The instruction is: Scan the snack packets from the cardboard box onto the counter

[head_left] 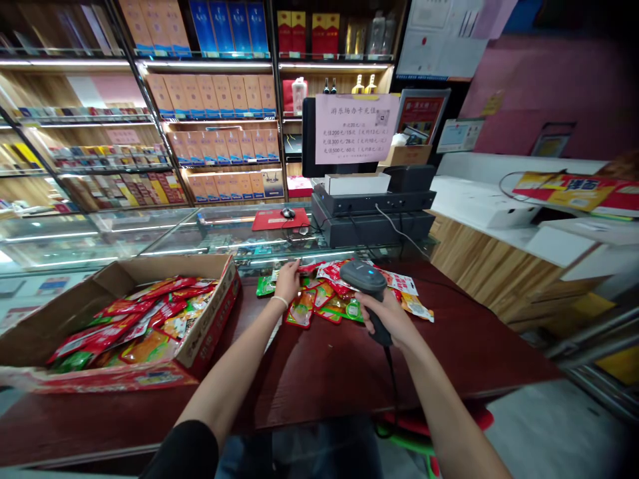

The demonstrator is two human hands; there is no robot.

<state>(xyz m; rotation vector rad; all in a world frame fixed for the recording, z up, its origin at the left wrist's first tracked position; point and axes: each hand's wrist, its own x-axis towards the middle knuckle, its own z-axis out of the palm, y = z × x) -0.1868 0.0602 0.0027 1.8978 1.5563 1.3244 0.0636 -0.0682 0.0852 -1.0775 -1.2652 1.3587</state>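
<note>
Scanner [362, 275]: dark grey, with a small blue light. Loose packets [301, 310]: red, green, orange and white, printed. Carton [212, 336]: brown inside, printed red outside. Tabletop [309, 386]: dark reddish brown. Mouse mat [267, 221]: red. Paper sign [347, 141]: pale pink, black characters. Shelved boxes [207, 94]: tan, blue lower bands. Counter front [472, 256]: brown wood-grain streaks. Sleeve [187, 452]: black. Wristband [280, 301]: whitish.

The counter [309, 379] had a glossy, dark reddish-brown top, its near middle part bare. Toward its left stood an open cardboard box [212, 336] with red outer sides, set at a slant. To the right of the box and apart from it, red, green and orange packets [301, 311] lay overlapping in a loose heap near the far edge.
</note>
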